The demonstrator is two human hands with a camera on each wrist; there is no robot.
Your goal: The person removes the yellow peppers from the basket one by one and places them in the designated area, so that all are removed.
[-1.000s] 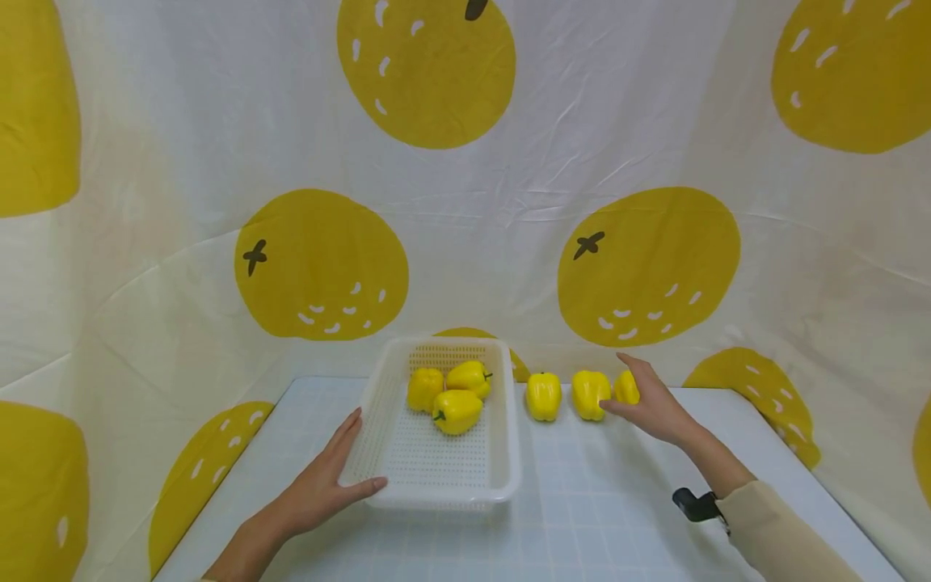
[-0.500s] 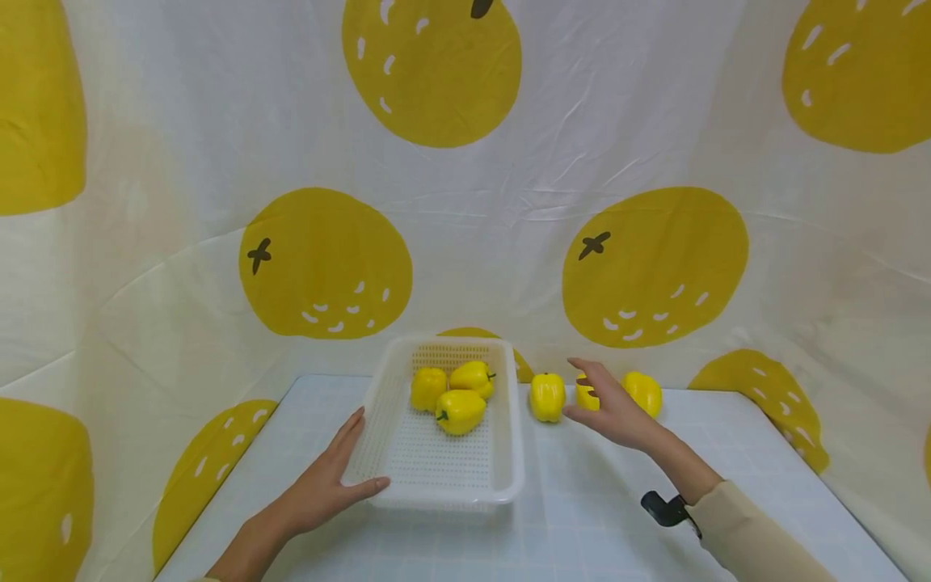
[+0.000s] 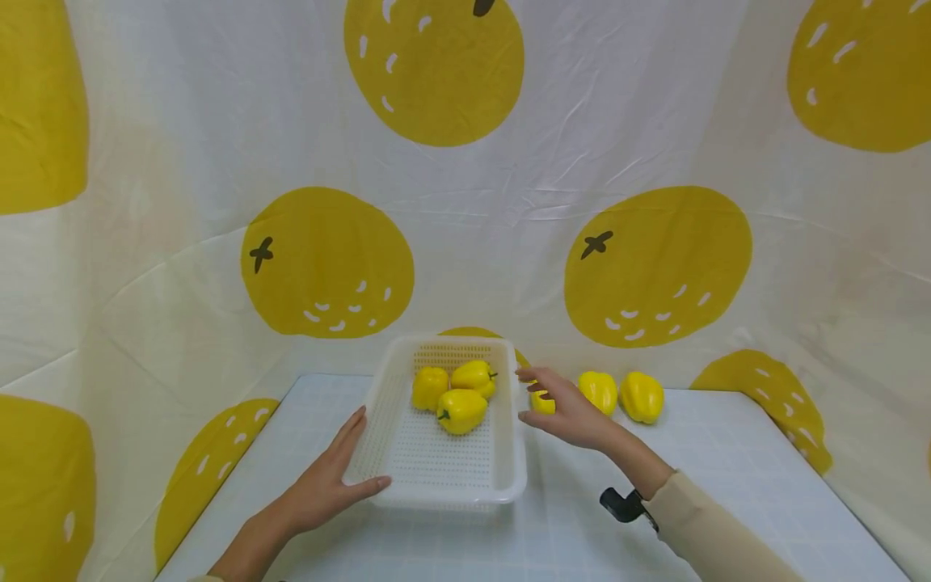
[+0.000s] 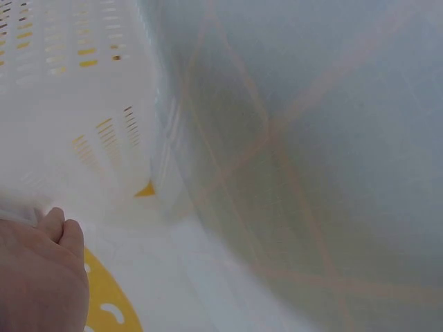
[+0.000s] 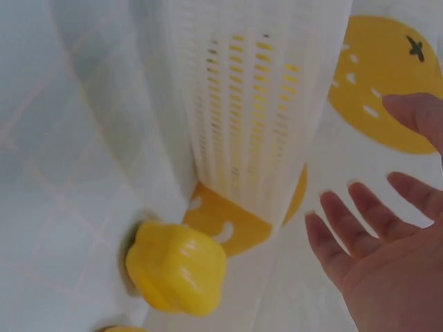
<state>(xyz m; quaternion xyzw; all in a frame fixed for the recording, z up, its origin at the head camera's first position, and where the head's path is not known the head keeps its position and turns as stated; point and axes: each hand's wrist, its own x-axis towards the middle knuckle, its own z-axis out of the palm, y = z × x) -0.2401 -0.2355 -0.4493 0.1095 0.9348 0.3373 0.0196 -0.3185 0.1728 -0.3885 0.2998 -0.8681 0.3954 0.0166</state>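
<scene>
Fingers of our left hand [image 3: 330,485] lie straight against the near left corner of the white basket [image 3: 502,477], thumb along its front rim. Inside the basket sit three yellow peppers [image 3: 461,408], bunched toward the far end. Just right of the basket, our right hand [image 3: 563,412] hovers with fingers spread over a fourth pepper [image 5: 176,266], not gripping it. Two more peppers [image 3: 598,391] stand side by side on the counter [image 3: 727,485], further right, near the cloth backdrop [image 3: 465,202].
</scene>
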